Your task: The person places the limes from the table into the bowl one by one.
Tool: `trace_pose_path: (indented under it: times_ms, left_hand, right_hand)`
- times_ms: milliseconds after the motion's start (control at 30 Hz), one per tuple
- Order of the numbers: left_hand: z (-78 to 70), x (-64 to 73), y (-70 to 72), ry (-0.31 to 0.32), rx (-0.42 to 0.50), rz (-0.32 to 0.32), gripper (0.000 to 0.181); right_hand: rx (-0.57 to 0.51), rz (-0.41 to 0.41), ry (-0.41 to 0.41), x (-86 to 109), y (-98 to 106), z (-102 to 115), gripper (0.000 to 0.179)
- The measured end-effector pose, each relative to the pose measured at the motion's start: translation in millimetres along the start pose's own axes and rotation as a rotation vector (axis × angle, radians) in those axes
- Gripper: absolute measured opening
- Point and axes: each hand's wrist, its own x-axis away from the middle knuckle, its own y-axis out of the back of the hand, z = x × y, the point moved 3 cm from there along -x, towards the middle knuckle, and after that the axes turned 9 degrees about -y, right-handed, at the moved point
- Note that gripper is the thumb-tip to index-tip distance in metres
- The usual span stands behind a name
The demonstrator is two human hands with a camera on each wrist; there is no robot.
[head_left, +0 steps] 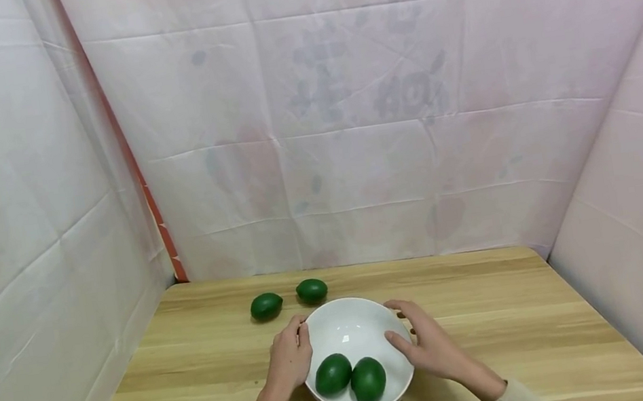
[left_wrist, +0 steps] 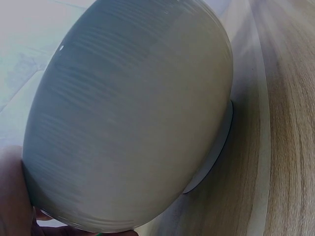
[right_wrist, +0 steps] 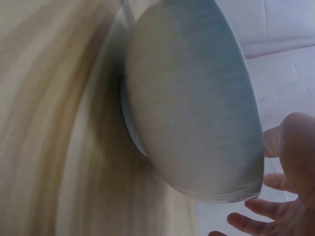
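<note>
A white bowl (head_left: 348,323) stands on the wooden table, its foot low against the tabletop in both wrist views. Two dark green limes (head_left: 333,374) lie side by side in its near half. My left hand (head_left: 290,357) grips the bowl's left side, thumb along the rim and fingers bent round the far left edge. On the right, my right hand (head_left: 431,346) has its thumb reaching over the rim, its other fingers spread just outside the wall. The right wrist view shows these fingers (right_wrist: 251,224) loosely apart, close by the rim.
Behind the bowl, two more green limes lie on the table, a left one (head_left: 266,306) and a right one (head_left: 312,291) close to the bowl's far rim. Pale cloth walls (head_left: 355,175) enclose the wooden table (head_left: 496,299) at the back and sides.
</note>
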Motion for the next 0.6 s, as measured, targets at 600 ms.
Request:
trace_pose_path:
  times_ms: [600]
  left_hand:
    - [1.6, -0.1, -1.4, 0.01, 0.008, 0.01, 0.029]
  right_hand:
    - [-0.122, -0.012, -0.253, 8.2, -16, -8, 0.056]
